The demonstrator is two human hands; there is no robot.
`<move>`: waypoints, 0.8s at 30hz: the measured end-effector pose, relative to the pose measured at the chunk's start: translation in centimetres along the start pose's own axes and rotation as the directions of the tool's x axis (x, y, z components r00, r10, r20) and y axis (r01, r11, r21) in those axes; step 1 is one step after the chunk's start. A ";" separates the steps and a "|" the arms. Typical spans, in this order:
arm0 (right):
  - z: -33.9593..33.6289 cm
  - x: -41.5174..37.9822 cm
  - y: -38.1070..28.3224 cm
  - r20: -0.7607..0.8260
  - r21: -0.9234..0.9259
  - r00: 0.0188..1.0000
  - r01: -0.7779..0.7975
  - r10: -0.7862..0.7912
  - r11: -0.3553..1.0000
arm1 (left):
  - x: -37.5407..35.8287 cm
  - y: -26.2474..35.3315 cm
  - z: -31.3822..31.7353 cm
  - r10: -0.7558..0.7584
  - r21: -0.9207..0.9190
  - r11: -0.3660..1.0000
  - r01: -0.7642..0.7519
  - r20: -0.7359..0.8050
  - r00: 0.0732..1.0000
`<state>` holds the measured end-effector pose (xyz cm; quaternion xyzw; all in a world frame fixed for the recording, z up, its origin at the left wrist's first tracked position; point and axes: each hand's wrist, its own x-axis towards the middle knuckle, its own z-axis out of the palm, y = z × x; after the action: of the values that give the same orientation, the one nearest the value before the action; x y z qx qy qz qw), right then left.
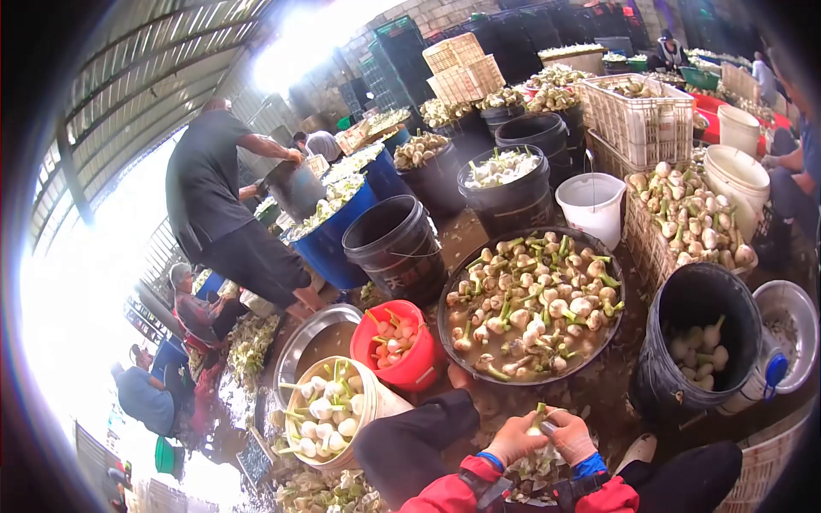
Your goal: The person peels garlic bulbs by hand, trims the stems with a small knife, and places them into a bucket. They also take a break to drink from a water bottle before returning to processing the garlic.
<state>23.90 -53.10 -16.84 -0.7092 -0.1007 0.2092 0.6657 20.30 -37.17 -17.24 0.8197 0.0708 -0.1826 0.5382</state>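
My left hand [515,439], in a thin pale glove with a blue band at the wrist, is closed around a fresh garlic bulb [540,410] whose green end points up. Against the same bulb, my right hand [570,437] pinches with thumb and fingers; a small dark grey piece [548,427] shows at its thumb, and I cannot tell what it is. Most of the bulb is hidden by the fingers. Pale peelings [534,474] lie below both hands, between my knees. In front stands a wide basin [442,321] of muddy water full of unpeeled garlic bulbs.
Left of my knees are a white bucket [381,409] of peeled bulbs and a red bucket [425,363] with more. A black bucket [657,342] with some bulbs stands right. Behind are an empty black bucket [398,265] and stacked crates [641,128]. A person [205,188] tips a bucket.
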 end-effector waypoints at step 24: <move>0.9 0.0 -1.1 0.002 0.730 0.993 -0.079 0.114 0.678 | -2.5 2.4 0.5 -0.023 -0.788 0.598 -0.145 -0.197 0.980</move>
<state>23.64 -52.25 -15.80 -0.3947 0.0428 0.2513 0.8827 18.65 -38.42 -14.46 0.5077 0.1668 -0.0355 0.8445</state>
